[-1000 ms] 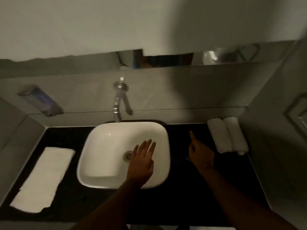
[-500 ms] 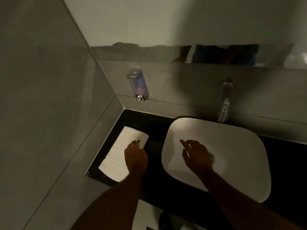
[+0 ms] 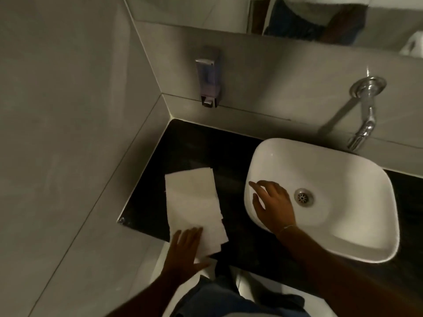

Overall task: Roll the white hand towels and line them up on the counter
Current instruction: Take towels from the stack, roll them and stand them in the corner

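A white hand towel (image 3: 194,202) lies flat and unrolled on the black counter (image 3: 194,147), left of the basin, its near end at the counter's front edge. My left hand (image 3: 185,250) rests flat on that near end, fingers spread. My right hand (image 3: 273,203) hovers over the left rim of the white basin (image 3: 343,213), fingers apart and holding nothing. The rolled towels seen earlier at the right are out of view.
A grey tiled wall (image 3: 68,133) closes the counter on the left. A soap dispenser (image 3: 208,76) hangs on the back wall and a chrome tap (image 3: 364,115) juts over the basin. A mirror strip (image 3: 320,17) runs above.
The view swung from the right side of the counter to the left. My left hand went from the basin to the flat towel, now at its near end. My right hand came over the basin's left rim.
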